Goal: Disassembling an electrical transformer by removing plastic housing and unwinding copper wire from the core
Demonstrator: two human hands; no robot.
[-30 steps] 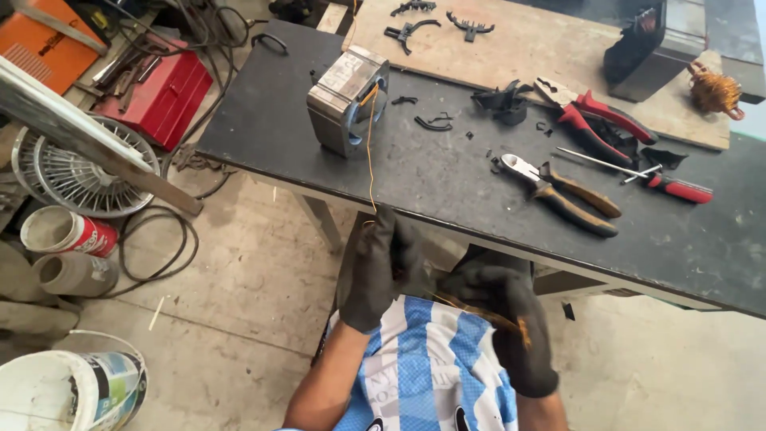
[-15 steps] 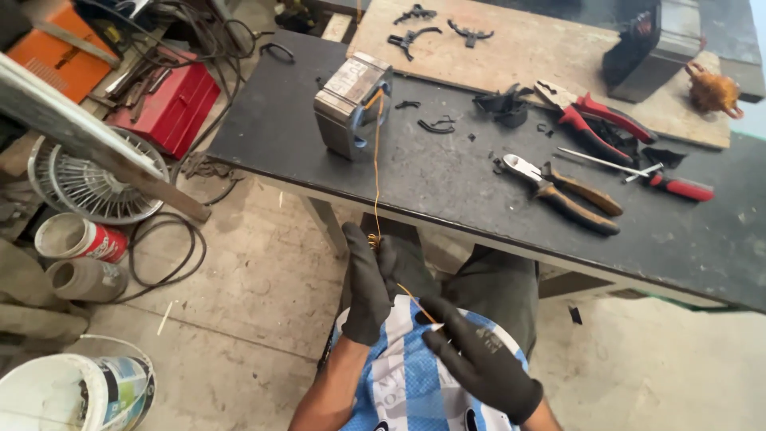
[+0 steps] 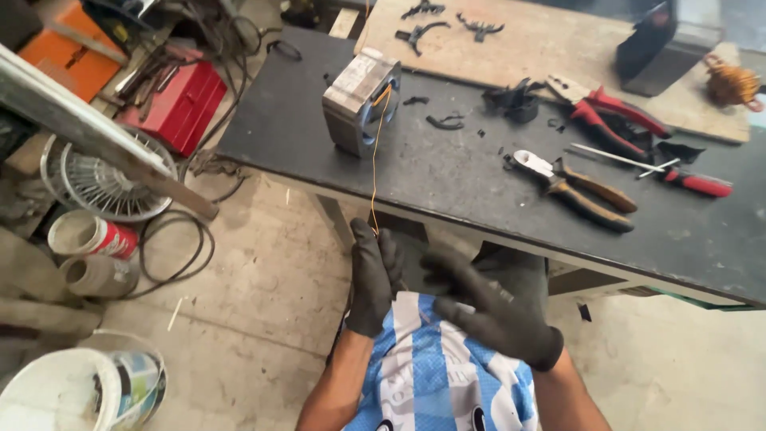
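Both gloved hands are mid wire-pulling: left hand (image 3: 375,275) pinches the thin copper wire (image 3: 373,160) running up to the grey metal stator block (image 3: 359,108) on the far-left table (image 3: 447,172), right hand (image 3: 495,311) spread open, holding nothing; next pull wants steady tension

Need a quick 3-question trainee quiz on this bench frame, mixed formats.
1. True or false: the copper wire runs from the motor stator on the black bench down to the left hand.
2. Which tool lies nearest the bench's front edge? A) red-handled pliers B) brown-handled pliers C) red-handled screwdriver
3. Fill in: both hands wear black ____.

Key: 1 true; 2 B; 3 gloves. The right hand is open, gripping nothing.
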